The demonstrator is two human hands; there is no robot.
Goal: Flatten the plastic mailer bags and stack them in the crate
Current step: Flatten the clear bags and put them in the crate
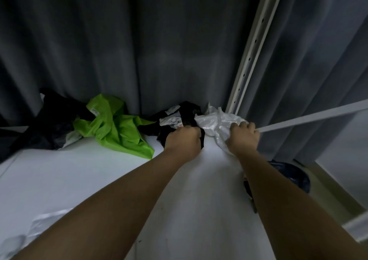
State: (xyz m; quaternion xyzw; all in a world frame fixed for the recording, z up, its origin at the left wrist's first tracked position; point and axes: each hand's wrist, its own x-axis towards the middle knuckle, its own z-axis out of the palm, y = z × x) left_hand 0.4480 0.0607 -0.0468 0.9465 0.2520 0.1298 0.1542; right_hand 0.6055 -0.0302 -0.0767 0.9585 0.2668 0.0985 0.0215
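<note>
Both bare forearms reach forward across the white bench (89,180) to its far edge. The left hand (184,140), knuckles up and fingers curled under, grips a crumpled black plastic mailer bag with white shipping labels (179,118). The right hand (244,135), likewise fisted, clutches a crumpled white plastic mailer bag (216,123) at the far right corner of the bench; the two bags touch each other between the hands.

Further left along the far edge lies a crumpled bright green plastic mailer bag (113,128), and beside it, at the far left corner, a rumpled black plastic bag (51,124) that the green one partly overlaps. A flat, pale translucent plastic bag (39,226) lies at the near left edge, partly hidden under the left forearm.

Dark grey pleated curtains (139,41) hang behind the bench. A white perforated metal upright (253,46) stands just behind the white bag at the far right corner. Below the right edge, a dark blue rounded object (292,174) sits partly hidden by the right forearm.
</note>
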